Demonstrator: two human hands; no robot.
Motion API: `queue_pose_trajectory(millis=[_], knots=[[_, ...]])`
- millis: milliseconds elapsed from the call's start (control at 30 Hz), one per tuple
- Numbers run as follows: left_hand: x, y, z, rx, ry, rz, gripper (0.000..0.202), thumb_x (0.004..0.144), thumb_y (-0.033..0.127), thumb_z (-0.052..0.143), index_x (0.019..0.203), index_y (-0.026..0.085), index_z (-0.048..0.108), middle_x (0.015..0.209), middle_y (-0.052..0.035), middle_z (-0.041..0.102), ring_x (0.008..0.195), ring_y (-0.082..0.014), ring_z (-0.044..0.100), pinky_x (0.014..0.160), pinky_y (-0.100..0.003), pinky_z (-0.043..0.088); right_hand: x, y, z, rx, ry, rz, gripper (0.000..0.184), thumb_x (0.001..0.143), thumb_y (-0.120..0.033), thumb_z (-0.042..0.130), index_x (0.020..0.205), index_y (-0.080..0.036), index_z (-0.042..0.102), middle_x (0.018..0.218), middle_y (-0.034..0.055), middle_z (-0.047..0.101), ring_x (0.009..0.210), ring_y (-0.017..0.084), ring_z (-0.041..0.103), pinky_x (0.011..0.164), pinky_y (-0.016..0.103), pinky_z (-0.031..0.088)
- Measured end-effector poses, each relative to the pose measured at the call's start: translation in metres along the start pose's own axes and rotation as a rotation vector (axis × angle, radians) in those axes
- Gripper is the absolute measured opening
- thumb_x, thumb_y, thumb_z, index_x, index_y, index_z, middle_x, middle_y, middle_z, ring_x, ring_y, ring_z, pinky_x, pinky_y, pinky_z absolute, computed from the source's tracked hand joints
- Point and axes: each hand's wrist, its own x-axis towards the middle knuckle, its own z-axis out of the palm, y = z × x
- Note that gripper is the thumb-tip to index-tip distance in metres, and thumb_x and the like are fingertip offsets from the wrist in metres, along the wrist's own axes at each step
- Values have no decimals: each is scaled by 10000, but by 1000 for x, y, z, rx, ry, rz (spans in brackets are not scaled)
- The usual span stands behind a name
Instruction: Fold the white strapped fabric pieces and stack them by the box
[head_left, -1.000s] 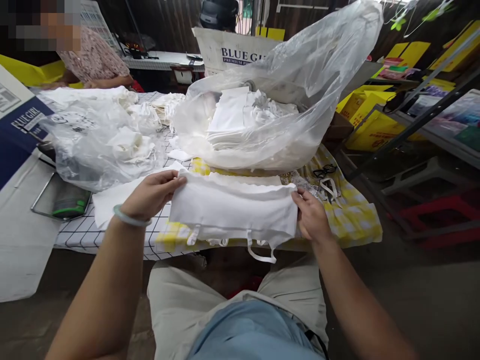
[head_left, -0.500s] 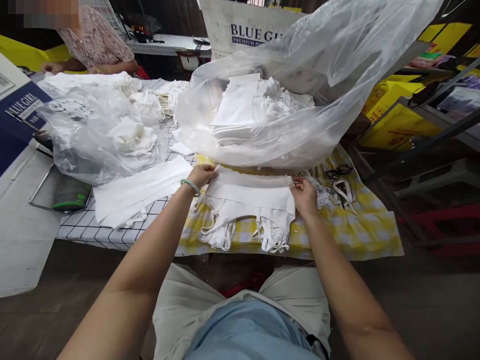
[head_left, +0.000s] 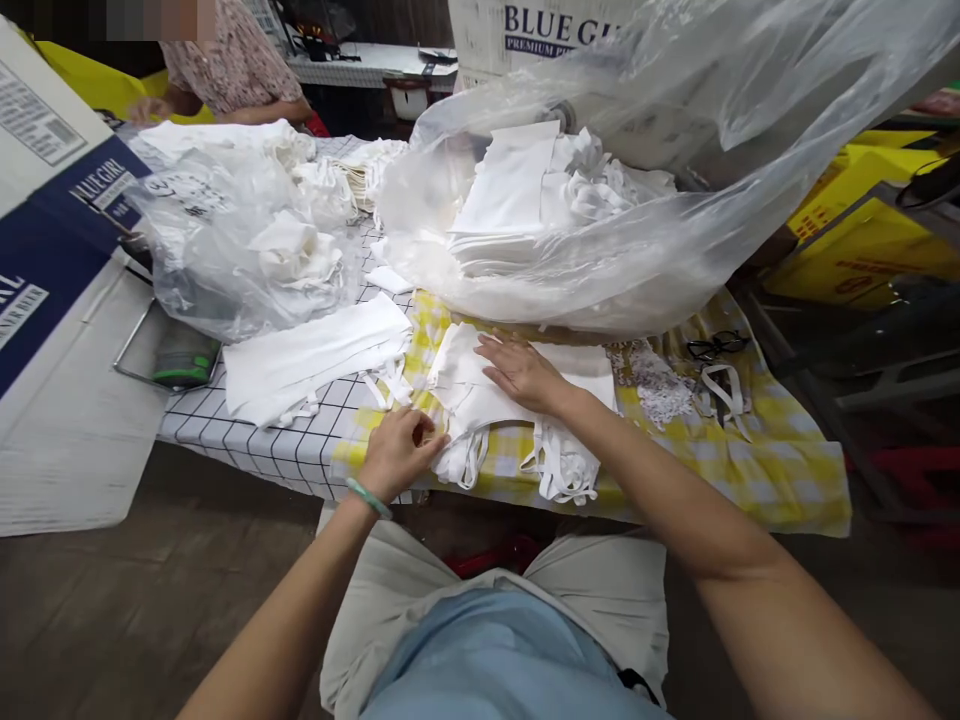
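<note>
The right hand [head_left: 521,372] lies flat, fingers spread, pressing on the folded white cloth [head_left: 469,390] at the centre of the frame. Just below and to the left, the left hand [head_left: 396,455] curls its fingers closed on that cloth's near corner. White straps [head_left: 564,468] hang off the cloth's lower edge over the yellow checked tablecloth [head_left: 750,470]. Behind it sits a large clear plastic bag [head_left: 675,230] of white pieces; at centre left lies a flat stack of white fabric [head_left: 307,355].
</note>
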Motion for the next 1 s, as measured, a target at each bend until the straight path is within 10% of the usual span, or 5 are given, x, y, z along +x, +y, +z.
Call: queue_pose_trajectory(millis=[433,833,1000], knots=[[-22,-12,-9,-416,278,-193,95,764,265,564,830,200,545,755,14,593,632,-118,543,631,-243,437,16,13,36,39,-94,0,623,968,-543,138,1478,-231,314,1570,-6,200,1467,202,106,1200,433,79],[-35,-5,-15,-1233,149,-344,230,695,338,723,821,189,602,913,-40,632,853,-157,586,775,-275,474,17,13,38,39,-74,-13,612,970,-541,148,1473,-239,321,1568,-5,212,1465,202,116,1197,439,93],[-34,0,-16,-1136,154,-300,242,699,335,725,773,195,542,752,2,590,744,-139,589,713,-266,474,17,13,38,36,-69,-12,598,973,-531,161,1468,-242,332,1566,0,217,1463,207,128,1196,446,96]])
